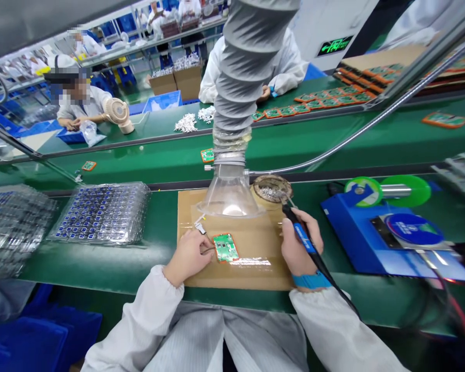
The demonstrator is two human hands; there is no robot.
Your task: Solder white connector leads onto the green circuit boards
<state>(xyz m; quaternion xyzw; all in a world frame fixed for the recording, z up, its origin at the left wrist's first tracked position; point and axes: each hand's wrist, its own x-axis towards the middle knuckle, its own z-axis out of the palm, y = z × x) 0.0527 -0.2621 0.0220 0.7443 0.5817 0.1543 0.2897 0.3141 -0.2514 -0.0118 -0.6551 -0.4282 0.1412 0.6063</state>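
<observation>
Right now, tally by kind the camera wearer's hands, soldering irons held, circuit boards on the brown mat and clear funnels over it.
Hands: 2, left hand and right hand
Soldering iron: 1
Circuit board on brown mat: 1
Clear funnel: 1
Total: 5

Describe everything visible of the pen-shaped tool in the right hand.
The pen-shaped tool has a black handle with a blue section and a metallic-looking front end. Gripped in the right hand's fingers, it slants forward and left toward the round dish; whether they touch is unclear. A black cable trails back past the wrist.
</observation>
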